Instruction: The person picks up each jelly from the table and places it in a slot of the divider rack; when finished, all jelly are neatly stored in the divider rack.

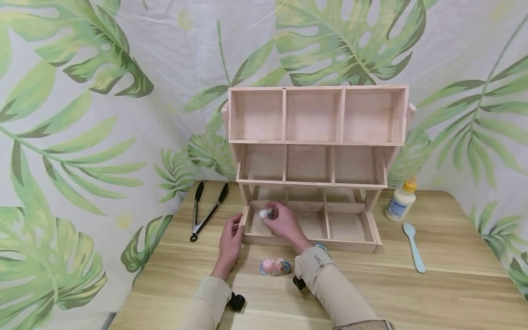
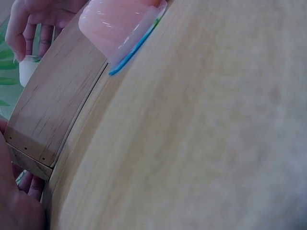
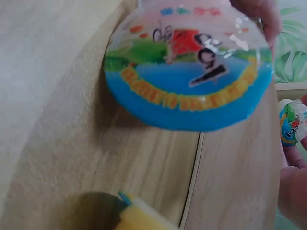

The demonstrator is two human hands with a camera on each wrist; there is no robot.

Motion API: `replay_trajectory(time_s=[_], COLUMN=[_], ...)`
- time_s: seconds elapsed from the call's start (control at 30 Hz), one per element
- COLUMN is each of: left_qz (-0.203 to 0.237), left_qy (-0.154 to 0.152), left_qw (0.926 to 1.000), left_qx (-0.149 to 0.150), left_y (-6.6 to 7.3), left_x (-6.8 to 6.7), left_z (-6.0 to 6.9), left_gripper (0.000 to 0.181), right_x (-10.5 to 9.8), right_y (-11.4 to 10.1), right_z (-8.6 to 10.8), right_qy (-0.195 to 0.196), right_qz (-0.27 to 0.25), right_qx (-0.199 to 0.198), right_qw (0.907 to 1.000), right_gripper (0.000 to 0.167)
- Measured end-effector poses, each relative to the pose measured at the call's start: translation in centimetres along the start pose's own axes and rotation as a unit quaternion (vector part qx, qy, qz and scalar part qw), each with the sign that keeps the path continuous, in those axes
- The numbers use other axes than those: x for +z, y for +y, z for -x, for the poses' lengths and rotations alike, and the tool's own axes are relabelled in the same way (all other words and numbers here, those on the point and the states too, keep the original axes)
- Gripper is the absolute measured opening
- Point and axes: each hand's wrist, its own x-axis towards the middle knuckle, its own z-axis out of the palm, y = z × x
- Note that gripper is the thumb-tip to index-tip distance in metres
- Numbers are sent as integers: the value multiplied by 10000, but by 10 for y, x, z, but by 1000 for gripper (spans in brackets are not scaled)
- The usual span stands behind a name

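Observation:
A white jelly cup (image 1: 264, 213) is pinched in my right hand (image 1: 284, 224), over the left compartment of the wooden rack's (image 1: 294, 240) bottom tray. Its printed lid (image 3: 289, 125) faces the right wrist camera. My left hand (image 1: 230, 243) holds the left end of that tray, with its fingers (image 2: 36, 187) partly hidden behind the corner. On the table in front of the tray sit pink jelly cups (image 1: 269, 266) with blue-edged lids. Another blue-edged item (image 1: 321, 247) is mostly hidden by the right sleeve; in the right wrist view a yellow thing (image 3: 144, 218) shows only in part.
The rack rises in three tiers, each split into three compartments. Black-tipped tongs (image 1: 206, 219) lie spread at its left. To its right stand a glue bottle (image 1: 400, 201) with a yellow cap and a light blue spoon (image 1: 414, 250). A leaf-patterned cloth (image 1: 173, 68) hangs behind.

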Motion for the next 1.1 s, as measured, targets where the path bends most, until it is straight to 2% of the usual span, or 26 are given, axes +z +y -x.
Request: replay_trajectory(time_s=[0.13,0.2,0.3,0.37,0.53,0.6,0.83,1.1], left_qz=[-55,-80,-48,-56,-79,-53,46,-65], left_qy=[-28,92,196,189,59,72,164,188], left_qw=[10000,9999,9997,9997,9999,9999,9999,9996], left_qx=[55,118,159,163,115,88,25,175], left_y=[18,14,-1,0,24,19,-18,-18], left_x=[-4,-2,0,0,-4,-3,3,2], left_z=[7,6,0,1,9,7,-4,-4], left_gripper=[44,43,42,42,43,43,42,41], right_x=[3,5,10,13,20,22,29,34], right_y=[0,-1,-1,-1,-1,-1,3,1], right_z=[-5,-7,-12,-14,-18,-19,-21,-24], right_qy=[73,99,83,67,145,178,177,-85], right_qz=[91,147,143,17,-233,-206,354,1402], right_qx=[-47,-114,-179,-223,-128,-31,103,-68], right_qw=[9999,9998,9997,9997,9995,9996,9992,9901], right_gripper=[44,44,44,44,45,47,52,50])
